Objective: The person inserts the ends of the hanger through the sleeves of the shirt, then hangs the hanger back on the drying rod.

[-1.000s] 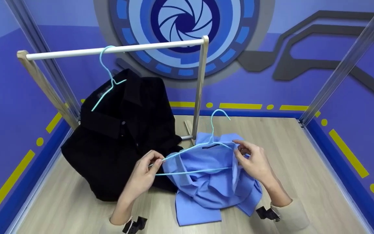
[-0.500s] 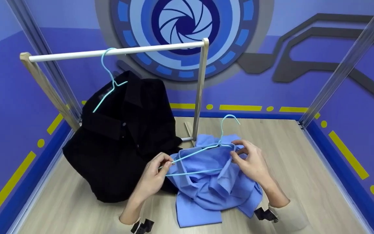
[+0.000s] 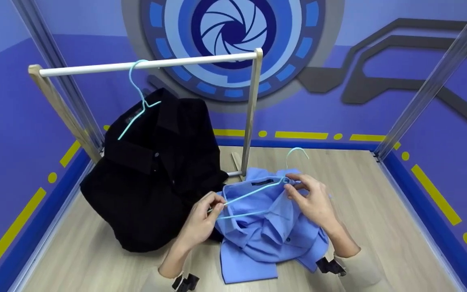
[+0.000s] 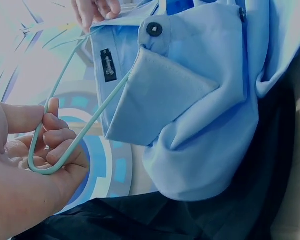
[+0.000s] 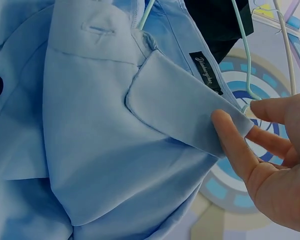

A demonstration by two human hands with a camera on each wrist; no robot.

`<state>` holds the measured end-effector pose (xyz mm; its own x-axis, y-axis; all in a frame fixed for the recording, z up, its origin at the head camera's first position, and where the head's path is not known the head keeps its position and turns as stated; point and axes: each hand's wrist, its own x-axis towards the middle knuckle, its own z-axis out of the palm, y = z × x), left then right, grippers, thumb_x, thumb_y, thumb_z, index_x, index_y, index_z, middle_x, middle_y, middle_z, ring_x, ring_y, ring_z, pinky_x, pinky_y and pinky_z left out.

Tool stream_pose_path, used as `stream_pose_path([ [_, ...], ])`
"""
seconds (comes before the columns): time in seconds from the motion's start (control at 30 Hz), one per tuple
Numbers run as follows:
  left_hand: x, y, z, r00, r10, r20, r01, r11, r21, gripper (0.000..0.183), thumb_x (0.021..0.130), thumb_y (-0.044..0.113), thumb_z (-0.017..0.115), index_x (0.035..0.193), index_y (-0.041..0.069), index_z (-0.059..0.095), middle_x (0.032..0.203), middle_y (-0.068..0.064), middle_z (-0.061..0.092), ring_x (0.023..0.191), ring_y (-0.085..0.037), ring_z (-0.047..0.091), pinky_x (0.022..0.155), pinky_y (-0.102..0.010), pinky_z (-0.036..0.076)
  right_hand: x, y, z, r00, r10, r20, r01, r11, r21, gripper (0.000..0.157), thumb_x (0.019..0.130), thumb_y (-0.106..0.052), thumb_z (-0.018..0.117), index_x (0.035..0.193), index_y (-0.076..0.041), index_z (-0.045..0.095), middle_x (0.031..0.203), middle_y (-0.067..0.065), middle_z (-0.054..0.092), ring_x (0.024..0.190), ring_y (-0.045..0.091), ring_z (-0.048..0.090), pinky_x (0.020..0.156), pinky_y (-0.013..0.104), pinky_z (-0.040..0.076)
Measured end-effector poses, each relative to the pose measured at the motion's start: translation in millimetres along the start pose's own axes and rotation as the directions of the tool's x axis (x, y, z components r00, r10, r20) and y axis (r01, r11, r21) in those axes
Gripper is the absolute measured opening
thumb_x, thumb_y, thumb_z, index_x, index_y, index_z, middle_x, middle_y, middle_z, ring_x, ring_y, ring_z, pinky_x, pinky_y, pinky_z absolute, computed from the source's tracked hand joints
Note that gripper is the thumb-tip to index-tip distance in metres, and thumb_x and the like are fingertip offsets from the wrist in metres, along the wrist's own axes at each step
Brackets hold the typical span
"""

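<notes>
My left hand (image 3: 201, 215) pinches one end of a turquoise clothes hanger (image 3: 253, 192) between thumb and fingers; the left wrist view shows the hanger's bent corner (image 4: 46, 171) lying across the palm. The hanger's other end runs inside the neck of a light blue shirt (image 3: 253, 243), its hook (image 3: 297, 149) rising above the collar. With thumb in front and fingers behind, my right hand (image 3: 312, 198) pinches the shirt's collar (image 5: 185, 105) on the right. A dark label (image 5: 206, 72) shows inside the neck. The far end of the hanger is hidden by cloth.
A black shirt (image 3: 152, 211) hangs on another turquoise hanger (image 3: 136, 83) from the white bar (image 3: 201, 61) of a wooden-ended rack. Its hem reaches beside the blue shirt. The wood-grain table (image 3: 363, 194) is bordered by blue patterned walls (image 3: 318, 117).
My left hand has moved right with the hanger, sliding it farther into the blue shirt's neck. The hook has shifted right and lower. My right hand stays at the collar, slightly farther left.
</notes>
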<state>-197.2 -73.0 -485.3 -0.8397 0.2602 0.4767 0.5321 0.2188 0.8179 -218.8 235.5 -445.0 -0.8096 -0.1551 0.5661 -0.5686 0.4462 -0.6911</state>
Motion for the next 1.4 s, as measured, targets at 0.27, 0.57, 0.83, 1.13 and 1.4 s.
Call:
stream_pose_path([
  [0.27,0.1,-2.7,9.0,1.000,0.002,0.012,-0.002,1.000,-0.025,0.009,0.104,0.005,0.059,0.100,0.007,0.067,0.091,0.002,0.058,0.085,-0.017,0.055,0.076,-0.031,0.046,1.7,18.3,-1.8,0.997,-0.063,-0.042,0.058,0.991,-0.118,0.015,0.092,-0.003,0.077,0.106,-0.002,0.077,0.087,0.002,0.074,0.073,0.017,0.070,0.064,0.017,0.054],
  [0.57,1.6,-5.4,11.4,1.000,0.015,-0.009,-0.016,0.999,-0.029,0.010,0.104,0.007,0.059,0.100,0.004,0.067,0.092,0.001,0.060,0.086,-0.018,0.057,0.077,-0.031,0.047,3.5,19.6,-3.7,0.989,-0.118,-0.094,0.093,0.967,-0.239,0.013,0.085,-0.004,0.084,0.098,-0.005,0.081,0.088,-0.001,0.076,0.082,0.021,0.064,0.068,0.023,0.045],
  [0.83,3.7,-5.6,11.3,0.999,0.009,-0.032,-0.010,1.000,-0.006,0.009,0.104,0.007,0.060,0.099,0.004,0.068,0.092,0.001,0.061,0.087,-0.020,0.058,0.079,-0.030,0.047,1.7,17.8,-0.8,0.995,-0.057,-0.085,0.041,0.983,-0.182,0.011,0.089,-0.010,0.082,0.099,-0.006,0.082,0.095,-0.003,0.077,0.085,0.015,0.069,0.074,0.024,0.054],
  [1.13,3.4,-2.5,15.4,0.998,0.020,-0.055,-0.017,0.998,0.059,0.009,0.102,0.008,0.063,0.100,0.003,0.070,0.093,0.006,0.061,0.090,-0.014,0.059,0.079,-0.028,0.049,5.7,14.5,1.4,0.988,-0.002,-0.153,-0.021,0.989,-0.149,0.005,0.087,-0.006,0.083,0.087,-0.010,0.081,0.084,-0.004,0.075,0.080,0.012,0.071,0.075,0.039,0.059],
  [1.4,0.9,-0.7,17.9,0.976,0.031,-0.217,0.002,0.989,0.149,0.026,0.090,0.016,0.081,0.111,0.007,0.071,0.102,0.000,0.063,0.098,-0.019,0.056,0.087,-0.042,0.047,7.4,14.7,-1.4,0.984,0.022,-0.175,-0.044,0.992,-0.120,0.006,0.088,-0.009,0.082,0.084,-0.007,0.079,0.080,-0.003,0.074,0.078,0.013,0.071,0.076,0.027,0.058],
])
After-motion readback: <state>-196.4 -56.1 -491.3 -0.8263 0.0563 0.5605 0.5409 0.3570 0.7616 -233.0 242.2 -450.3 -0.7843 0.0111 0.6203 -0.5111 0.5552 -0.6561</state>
